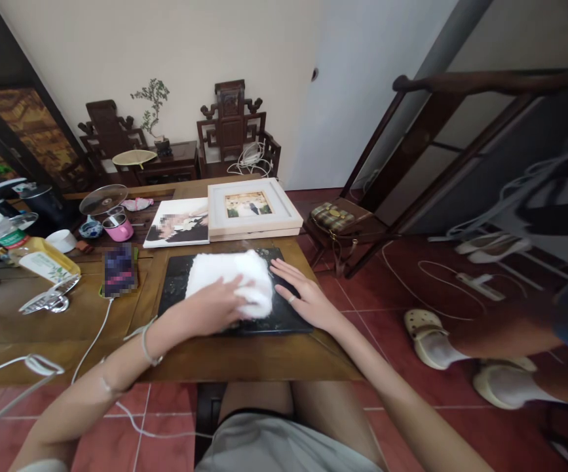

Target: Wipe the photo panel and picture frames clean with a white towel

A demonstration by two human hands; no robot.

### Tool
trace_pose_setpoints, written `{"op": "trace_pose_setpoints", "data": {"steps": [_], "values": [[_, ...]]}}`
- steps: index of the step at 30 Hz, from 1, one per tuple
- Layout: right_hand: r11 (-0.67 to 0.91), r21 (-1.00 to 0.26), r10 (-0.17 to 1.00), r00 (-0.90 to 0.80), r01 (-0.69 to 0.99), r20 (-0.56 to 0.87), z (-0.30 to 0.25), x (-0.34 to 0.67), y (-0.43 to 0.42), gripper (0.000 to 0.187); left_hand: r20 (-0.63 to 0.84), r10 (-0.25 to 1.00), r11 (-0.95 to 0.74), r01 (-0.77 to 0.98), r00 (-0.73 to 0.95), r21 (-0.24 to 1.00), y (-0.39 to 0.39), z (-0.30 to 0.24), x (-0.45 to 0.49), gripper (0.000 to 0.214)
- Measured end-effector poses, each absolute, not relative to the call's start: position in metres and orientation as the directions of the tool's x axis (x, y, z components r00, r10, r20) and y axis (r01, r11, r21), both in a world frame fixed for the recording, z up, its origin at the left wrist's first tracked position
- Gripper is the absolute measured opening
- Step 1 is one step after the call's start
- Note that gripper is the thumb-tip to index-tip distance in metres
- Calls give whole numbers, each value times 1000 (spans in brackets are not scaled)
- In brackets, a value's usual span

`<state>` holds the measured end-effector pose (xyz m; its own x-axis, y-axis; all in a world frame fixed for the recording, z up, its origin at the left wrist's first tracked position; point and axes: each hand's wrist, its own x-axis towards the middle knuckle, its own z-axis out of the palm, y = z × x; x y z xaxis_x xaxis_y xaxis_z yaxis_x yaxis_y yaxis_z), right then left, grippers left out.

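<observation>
A folded white towel (215, 272) lies on a flat black panel (175, 282) at the near edge of the wooden table. Resting over the towel's right part is my left hand (217, 305), its fingers curled and pressed into the cloth and slightly blurred. My right hand (308, 298) lies flat on the panel's right side with the fingers stretched out, just beside the towel. Small light specks show on the panel's dark surface. The towel hides the panel's middle.
Behind the panel lie a framed picture (284, 213) and a photo print (170, 223). Leftward are a phone (120, 270) on a cable, a pink mug (118, 227), a bottle of yellow liquid (48, 259) and a clear hair claw (50, 298). Another person's legs (504, 341) are at right.
</observation>
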<state>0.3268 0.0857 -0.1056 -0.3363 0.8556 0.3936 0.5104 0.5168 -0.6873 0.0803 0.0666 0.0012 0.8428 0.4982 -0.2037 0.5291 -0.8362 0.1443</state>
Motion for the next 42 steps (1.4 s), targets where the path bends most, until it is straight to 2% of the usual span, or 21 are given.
{"op": "trace_pose_setpoints", "data": {"steps": [4,6,12,15,18,21,29,36,42], "values": [[525,-692,851,-326,496,413,-107,326,86,44,-157,579,-775,600,800,197,111,-10,83,31],[528,-688,849,-329,498,413,-108,326,87,44,-141,607,-763,623,782,172,114,-15,89,31],[543,-689,838,-361,479,409,-106,328,88,43,-102,616,-784,621,781,22,56,-26,108,24],[542,-696,839,-348,471,418,-107,329,88,43,-170,574,-812,583,801,4,18,-18,111,19],[530,-706,847,-329,471,416,-106,327,88,44,-235,501,-849,526,833,57,-2,-2,107,21],[495,-733,868,-306,466,392,-105,326,87,47,-241,465,-853,504,852,137,9,9,101,21],[388,-833,920,-211,395,329,-105,328,88,51,-107,592,-760,598,799,256,95,-17,100,31],[291,-903,956,-123,315,265,-105,328,87,58,-116,570,-795,581,814,176,67,-21,120,28],[309,-899,950,-145,311,276,-103,327,86,58,-76,419,-880,425,905,211,25,-21,118,28]]}}
